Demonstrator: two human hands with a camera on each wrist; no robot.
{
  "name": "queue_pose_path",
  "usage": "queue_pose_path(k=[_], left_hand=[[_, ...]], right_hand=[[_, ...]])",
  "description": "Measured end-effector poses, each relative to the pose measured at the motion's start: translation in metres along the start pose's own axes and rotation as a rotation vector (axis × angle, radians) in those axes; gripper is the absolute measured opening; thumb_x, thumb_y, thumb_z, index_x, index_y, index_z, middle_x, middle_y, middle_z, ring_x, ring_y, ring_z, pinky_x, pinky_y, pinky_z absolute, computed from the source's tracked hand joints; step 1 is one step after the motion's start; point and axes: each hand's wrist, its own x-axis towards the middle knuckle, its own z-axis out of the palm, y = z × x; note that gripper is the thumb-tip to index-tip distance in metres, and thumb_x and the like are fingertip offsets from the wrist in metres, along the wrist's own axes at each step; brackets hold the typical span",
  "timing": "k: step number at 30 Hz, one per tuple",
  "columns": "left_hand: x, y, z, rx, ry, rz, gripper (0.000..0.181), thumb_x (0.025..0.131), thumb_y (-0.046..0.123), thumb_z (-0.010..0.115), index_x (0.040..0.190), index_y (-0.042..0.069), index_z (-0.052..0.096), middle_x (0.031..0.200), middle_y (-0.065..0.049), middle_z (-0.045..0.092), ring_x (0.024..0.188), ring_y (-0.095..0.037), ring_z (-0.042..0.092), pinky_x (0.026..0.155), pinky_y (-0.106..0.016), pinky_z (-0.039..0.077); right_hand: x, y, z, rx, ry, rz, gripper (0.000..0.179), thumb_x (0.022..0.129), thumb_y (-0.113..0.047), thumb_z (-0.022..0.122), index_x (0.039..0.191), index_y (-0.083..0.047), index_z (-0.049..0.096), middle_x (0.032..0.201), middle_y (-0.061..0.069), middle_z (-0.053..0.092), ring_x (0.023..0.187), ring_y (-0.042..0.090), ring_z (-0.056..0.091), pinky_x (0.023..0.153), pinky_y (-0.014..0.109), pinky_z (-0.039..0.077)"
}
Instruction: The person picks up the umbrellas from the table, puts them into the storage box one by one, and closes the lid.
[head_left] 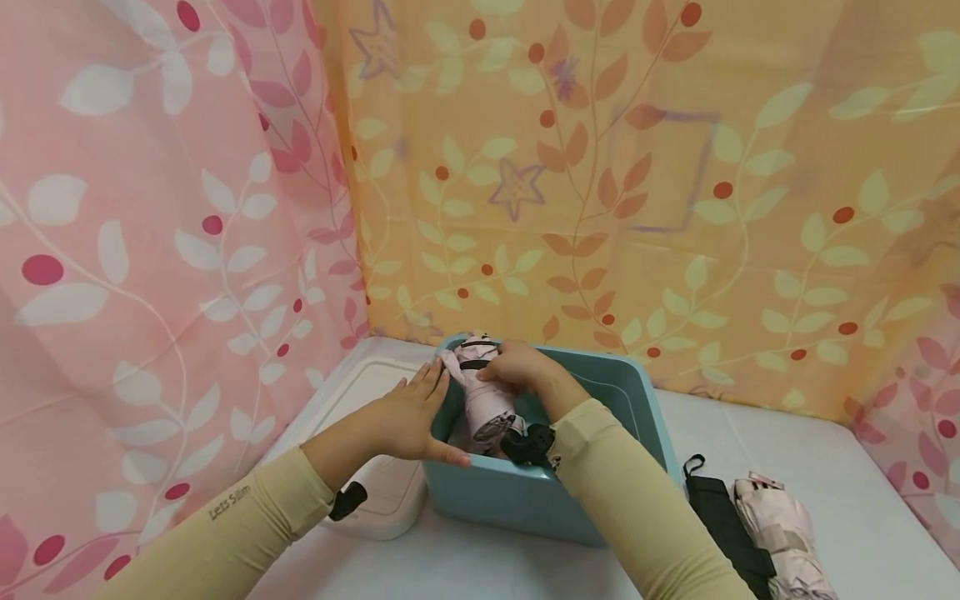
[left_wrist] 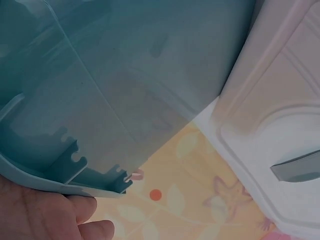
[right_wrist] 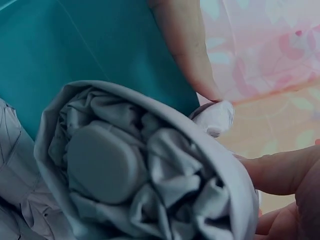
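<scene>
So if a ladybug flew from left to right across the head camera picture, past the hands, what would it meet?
White lid → left hand → pale pink folded umbrella → right hand gripping it → long black thing with a loop → second pale pink folded bundle.

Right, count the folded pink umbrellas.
2 clearly: the umbrella in the right hand, and another umbrella on the table; pale folds inside the blue box may be a third, partly hidden.
</scene>
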Motion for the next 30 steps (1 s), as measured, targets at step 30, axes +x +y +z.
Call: queue_pose_path(k=[30], left_hand=[[-0.002, 0.001, -0.002, -0.013, -0.001, 0.004, 0.13, 0.057, 0.09, 0.038, 0.146, 0.002, 0.003, 0.151, -0.017, -0.007, 0.138, -0.028, -0.008, 0.108, -0.052, 0.012]], right_hand=[[0.002, 0.014, -0.009, 0.023, -0.213, 0.103, 0.057, 0.093, -0.038, 0.05, 0.134, 0.001, 0.043, 0.115, 0.03, 0.056, 0.094, 0.039, 0.062, 0.072, 0.041, 0.053]])
